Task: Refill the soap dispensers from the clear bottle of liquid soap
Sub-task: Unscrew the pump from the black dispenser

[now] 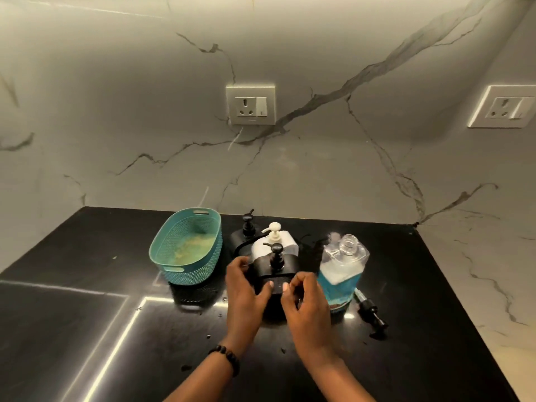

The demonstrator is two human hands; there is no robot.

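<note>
Black counter (87, 329) — basket (185, 250), dispensers (275, 265), clear bottle (342, 268), pump (372, 314)

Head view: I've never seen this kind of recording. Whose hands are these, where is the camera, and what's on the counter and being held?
There is no machine here. One wide-angle camera sits on a person's head and looks down at their two bare hands. The left hand and right hand both grip a black dispenser with its pump on, standing on the black counter. Behind it stand a white dispenser and another black one. To the right is the clear bottle, uncapped, partly filled with blue soap. A loose black pump lies beside it. A teal basket stands on the left. Two wall sockets are visible on the marble wall.
</note>
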